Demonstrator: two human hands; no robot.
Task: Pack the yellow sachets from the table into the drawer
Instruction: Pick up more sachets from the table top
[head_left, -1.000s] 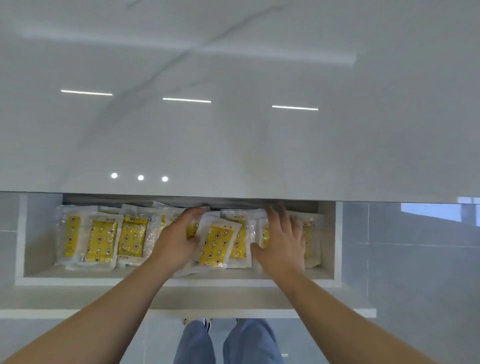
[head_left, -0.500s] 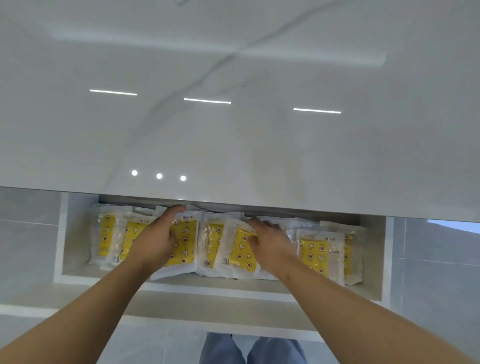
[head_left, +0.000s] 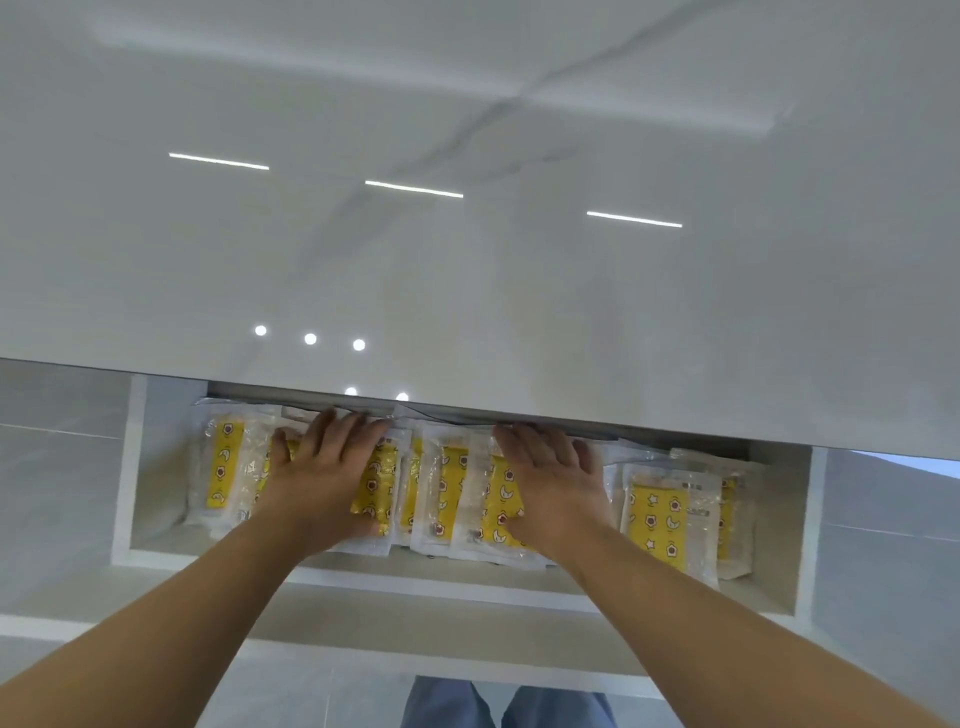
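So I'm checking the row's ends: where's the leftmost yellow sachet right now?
In the head view the leftmost sachet lies at the left end of the drawer, near its left wall, just left of the left hand.

The bare left arm (head_left: 171, 623) and right arm (head_left: 727, 623) reach forward, well apart at the elbows and nearer at the wrists. The left grip (head_left: 327, 480) lies palm down, fingers (head_left: 345, 434) straight, thumb (head_left: 279, 447) out to the left. The right grip (head_left: 553, 488) lies palm down too, its fingers straight and slightly fanned.
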